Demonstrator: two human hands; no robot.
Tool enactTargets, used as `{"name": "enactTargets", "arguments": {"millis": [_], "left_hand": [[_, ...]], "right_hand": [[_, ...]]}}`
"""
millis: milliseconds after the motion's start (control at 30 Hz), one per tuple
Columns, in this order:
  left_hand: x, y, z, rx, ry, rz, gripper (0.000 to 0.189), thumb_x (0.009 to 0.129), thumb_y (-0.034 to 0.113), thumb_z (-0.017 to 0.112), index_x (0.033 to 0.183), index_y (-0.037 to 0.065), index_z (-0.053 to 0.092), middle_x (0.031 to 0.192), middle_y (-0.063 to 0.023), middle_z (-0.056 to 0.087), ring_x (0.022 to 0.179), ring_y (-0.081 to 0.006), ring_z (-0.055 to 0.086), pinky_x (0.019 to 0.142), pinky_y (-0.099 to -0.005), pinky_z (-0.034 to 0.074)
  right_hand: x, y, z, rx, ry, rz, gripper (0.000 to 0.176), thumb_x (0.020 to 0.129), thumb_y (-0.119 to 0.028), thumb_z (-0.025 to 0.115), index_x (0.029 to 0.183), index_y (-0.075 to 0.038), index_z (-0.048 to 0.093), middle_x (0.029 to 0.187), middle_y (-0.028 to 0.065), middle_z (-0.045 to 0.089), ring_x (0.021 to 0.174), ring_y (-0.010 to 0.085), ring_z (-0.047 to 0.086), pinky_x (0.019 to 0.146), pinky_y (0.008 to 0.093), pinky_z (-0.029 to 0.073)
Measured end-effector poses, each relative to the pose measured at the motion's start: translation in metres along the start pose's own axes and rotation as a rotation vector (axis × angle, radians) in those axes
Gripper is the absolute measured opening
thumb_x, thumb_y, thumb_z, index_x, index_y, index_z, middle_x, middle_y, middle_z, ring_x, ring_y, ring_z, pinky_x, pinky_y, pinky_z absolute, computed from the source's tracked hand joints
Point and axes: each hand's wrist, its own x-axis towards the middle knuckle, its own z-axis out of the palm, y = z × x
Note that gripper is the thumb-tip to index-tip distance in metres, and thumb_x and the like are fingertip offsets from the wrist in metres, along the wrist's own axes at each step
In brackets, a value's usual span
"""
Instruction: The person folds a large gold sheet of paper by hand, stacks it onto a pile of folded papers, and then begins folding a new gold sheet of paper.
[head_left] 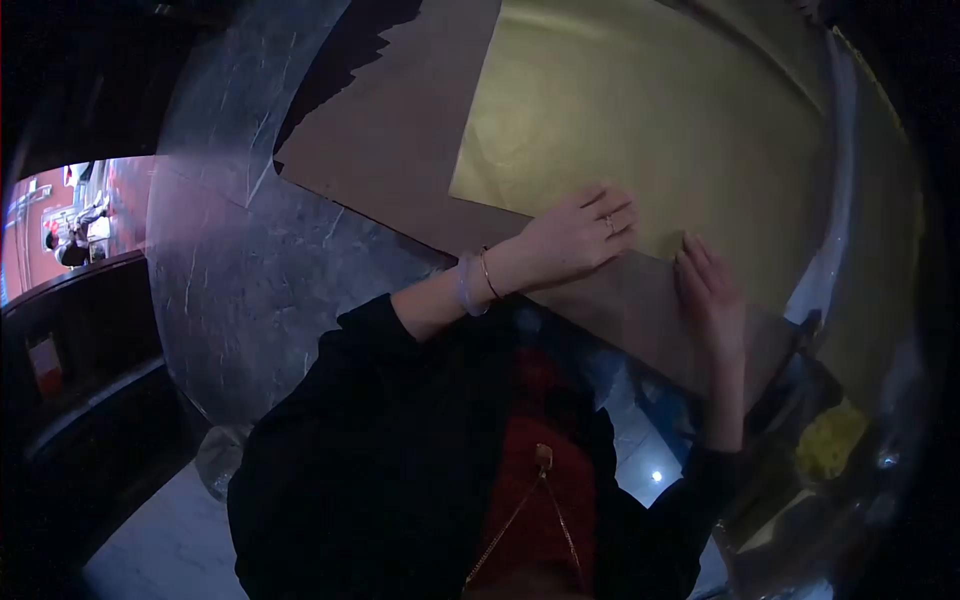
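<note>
A yellow-gold sheet (640, 120) lies over a larger brown sheet (385, 150) that has a jagged dark edge at its upper left. My left hand (585, 232), with a ring on one finger and two bracelets at the wrist, rests at the lower edge of the yellow sheet, its fingers curled in; what they hold, if anything, is hidden. To the right, my right hand (710, 290) touches the same edge, fingers together and pointing up. The brown sheet shows below both hands.
The sheets lie on a grey marbled table (240, 270). A bright screen (70, 225) shows at the far left. At the lower right is a crumpled yellow item (832, 440). Clear plastic (835, 230) runs along the right side.
</note>
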Motion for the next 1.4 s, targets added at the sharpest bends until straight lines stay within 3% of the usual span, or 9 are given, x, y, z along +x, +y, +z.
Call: {"name": "enactTargets", "arguments": {"millis": [500,533,633,700,800,933,1033,1167,1400], "left_hand": [[0.000,-0.011,-0.010,-0.067,-0.055,-0.022,0.028,0.083,0.015,0.063,0.110,0.007,0.059,0.123,-0.0089,0.056,0.122,-0.0265,0.049,0.101,-0.0422,0.038],[-0.001,-0.007,-0.007,-0.104,-0.046,0.028,0.028,0.083,0.015,0.063,0.110,0.007,0.059,0.123,-0.0089,0.056,0.122,-0.0265,0.049,0.101,-0.0422,0.038],[-0.003,0.003,-0.005,-0.048,-0.048,0.004,0.026,0.083,0.016,0.062,0.109,0.010,0.060,0.122,-0.0088,0.056,0.119,-0.0268,0.051,0.099,-0.0431,0.041],[0.006,-0.005,-0.017,-0.059,-0.077,-0.042,0.027,0.082,0.014,0.063,0.109,0.010,0.060,0.122,-0.0080,0.056,0.119,-0.0266,0.051,0.098,-0.0428,0.041],[0.004,-0.012,-0.014,-0.049,-0.060,-0.023,0.029,0.080,0.014,0.066,0.108,0.010,0.061,0.122,-0.0078,0.056,0.120,-0.0266,0.051,0.099,-0.0427,0.041],[0.006,-0.005,-0.018,-0.077,-0.062,-0.043,0.027,0.082,0.014,0.064,0.108,0.009,0.061,0.124,-0.0079,0.056,0.120,-0.0268,0.050,0.100,-0.0425,0.040],[0.006,-0.005,-0.020,-0.061,-0.095,-0.056,0.026,0.083,0.015,0.063,0.109,0.009,0.061,0.124,-0.0085,0.056,0.121,-0.0270,0.050,0.100,-0.0424,0.040],[0.007,-0.004,-0.019,-0.052,-0.105,-0.054,0.026,0.084,0.015,0.063,0.109,0.009,0.061,0.124,-0.0085,0.056,0.121,-0.0274,0.050,0.100,-0.0427,0.041],[0.005,-0.005,-0.017,-0.047,-0.076,-0.059,0.026,0.084,0.014,0.063,0.109,0.009,0.061,0.123,-0.0077,0.056,0.120,-0.0270,0.051,0.099,-0.0429,0.041]], "right_hand": [[0.003,0.001,0.009,0.058,0.075,-0.040,0.025,0.085,-0.009,0.060,0.109,-0.003,0.061,0.119,0.0129,0.060,0.106,0.0296,0.059,0.084,0.0399,0.050],[-0.003,0.002,0.006,0.021,0.068,0.011,0.025,0.085,-0.009,0.060,0.109,-0.003,0.061,0.119,0.0129,0.060,0.106,0.0296,0.059,0.084,0.0399,0.050],[-0.018,0.021,-0.005,0.293,0.224,0.277,0.024,0.089,-0.011,0.056,0.112,-0.003,0.060,0.115,0.0149,0.061,0.103,0.0301,0.060,0.084,0.0370,0.049],[-0.009,0.057,-0.020,0.465,0.491,0.852,0.025,0.092,-0.013,0.052,0.114,-0.003,0.058,0.113,0.0169,0.062,0.102,0.0302,0.060,0.085,0.0352,0.048],[-0.035,0.116,-0.019,0.355,0.519,0.985,0.027,0.093,-0.015,0.048,0.116,-0.002,0.057,0.109,0.0172,0.063,0.101,0.0288,0.061,0.086,0.0340,0.046],[-0.055,0.131,-0.022,0.139,0.360,0.971,0.032,0.095,-0.016,0.043,0.120,0.000,0.054,0.109,0.0167,0.063,0.101,0.0273,0.061,0.088,0.0354,0.045],[-0.054,0.132,-0.027,0.280,0.260,1.094,0.032,0.095,-0.015,0.042,0.120,0.001,0.053,0.108,0.0158,0.064,0.099,0.0252,0.062,0.087,0.0342,0.046],[-0.062,0.142,-0.022,0.316,0.288,1.057,0.032,0.094,-0.015,0.041,0.118,0.001,0.056,0.095,0.0118,0.067,0.085,0.0197,0.063,0.082,0.0302,0.047],[-0.061,0.140,-0.029,0.359,0.236,1.074,0.031,0.094,-0.012,0.040,0.115,0.003,0.057,0.092,0.0095,0.067,0.078,0.0148,0.062,0.074,0.0283,0.048]]}}
